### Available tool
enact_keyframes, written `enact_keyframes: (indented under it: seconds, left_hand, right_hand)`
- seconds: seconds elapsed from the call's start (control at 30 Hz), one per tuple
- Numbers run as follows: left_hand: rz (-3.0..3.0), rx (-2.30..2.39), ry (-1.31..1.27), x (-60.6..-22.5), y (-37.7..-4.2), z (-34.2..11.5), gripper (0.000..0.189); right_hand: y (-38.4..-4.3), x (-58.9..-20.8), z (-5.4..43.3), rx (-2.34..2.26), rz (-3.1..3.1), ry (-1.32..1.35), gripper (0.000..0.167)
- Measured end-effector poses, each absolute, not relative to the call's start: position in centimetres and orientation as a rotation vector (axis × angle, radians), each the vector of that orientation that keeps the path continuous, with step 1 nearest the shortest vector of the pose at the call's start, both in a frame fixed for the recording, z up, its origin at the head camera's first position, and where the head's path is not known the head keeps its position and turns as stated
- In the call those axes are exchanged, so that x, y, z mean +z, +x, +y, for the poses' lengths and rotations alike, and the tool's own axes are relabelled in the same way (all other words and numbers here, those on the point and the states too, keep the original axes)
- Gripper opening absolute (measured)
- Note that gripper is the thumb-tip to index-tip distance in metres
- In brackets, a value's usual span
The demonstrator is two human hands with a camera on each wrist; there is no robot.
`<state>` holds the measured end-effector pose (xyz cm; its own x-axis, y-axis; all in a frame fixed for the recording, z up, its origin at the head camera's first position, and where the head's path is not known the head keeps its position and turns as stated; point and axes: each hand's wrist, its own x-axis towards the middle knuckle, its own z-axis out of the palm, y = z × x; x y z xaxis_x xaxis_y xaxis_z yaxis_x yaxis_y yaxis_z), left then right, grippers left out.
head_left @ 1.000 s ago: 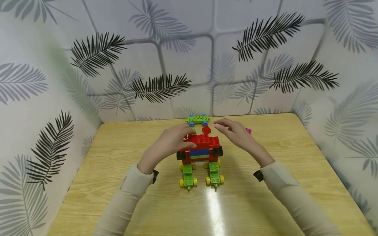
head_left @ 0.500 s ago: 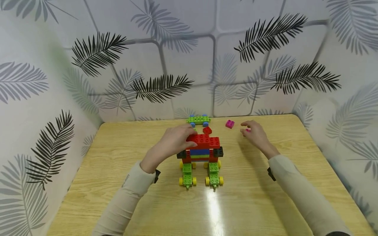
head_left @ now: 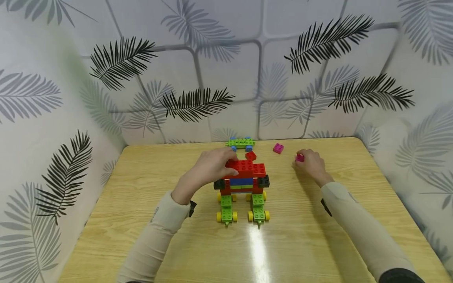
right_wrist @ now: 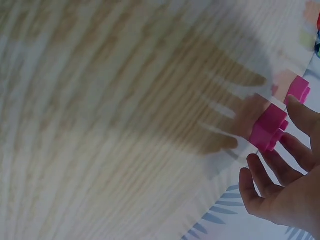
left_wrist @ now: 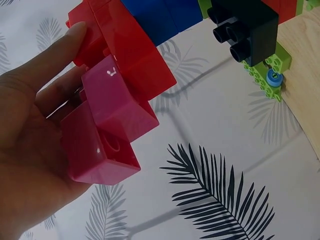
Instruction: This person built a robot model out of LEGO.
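Note:
A toy figure of stacked bricks stands mid-table, with red bricks (head_left: 244, 167) on top, a blue row (head_left: 241, 181) beneath and green wheeled feet (head_left: 226, 208). My left hand (head_left: 211, 165) grips the figure's top left side. In the left wrist view its thumb and fingers curl round red bricks (left_wrist: 130, 50), and two pink bricks (left_wrist: 117, 100) jut out by the palm. Farther right, my right hand (head_left: 312, 163) has its thumb and forefinger on a loose pink brick (right_wrist: 270, 127) at the table. Its other fingers are loosely bent.
Behind the figure lie a green wheeled base (head_left: 240, 143) with blue wheels and a red brick (head_left: 251, 156). Another pink brick (head_left: 278, 148) sits near the back edge. A leaf-patterned wall (head_left: 233, 78) rises behind the wooden table (head_left: 159, 173).
My right hand has moved right, away from the figure, and come down onto the far pink brick, which it now pinches. My left hand has stayed on the figure's top.

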<state>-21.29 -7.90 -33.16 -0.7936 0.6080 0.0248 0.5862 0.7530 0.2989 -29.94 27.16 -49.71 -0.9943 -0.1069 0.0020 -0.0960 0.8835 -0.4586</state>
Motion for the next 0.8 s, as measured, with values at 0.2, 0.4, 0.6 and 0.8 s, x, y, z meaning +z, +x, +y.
enact_keyframes:
  seconds: [0.2,0.4,0.6,0.8]
  left_hand:
    - [2.843,0.499,0.926,-33.1,-21.5,-7.8,0.025]
    - [2.828,0.526,0.901,-33.1,-21.7,-7.7,0.025]
    - [2.831,0.524,0.898,-33.2,-21.7,-7.8,0.024]
    - [2.836,0.522,0.892,-33.1,-21.6,-7.7,0.025]
  right_hand:
    - [-29.7,-49.8,27.4,-0.776,3.023,-0.184,0.044]
    - [-29.1,-48.7,26.2,-0.956,3.070,-0.280,0.043]
    - [-26.9,-43.6,23.0,-1.226,3.010,-0.513,0.041]
    - [-23.0,-38.3,20.1,-1.396,2.809,-0.809,0.038]
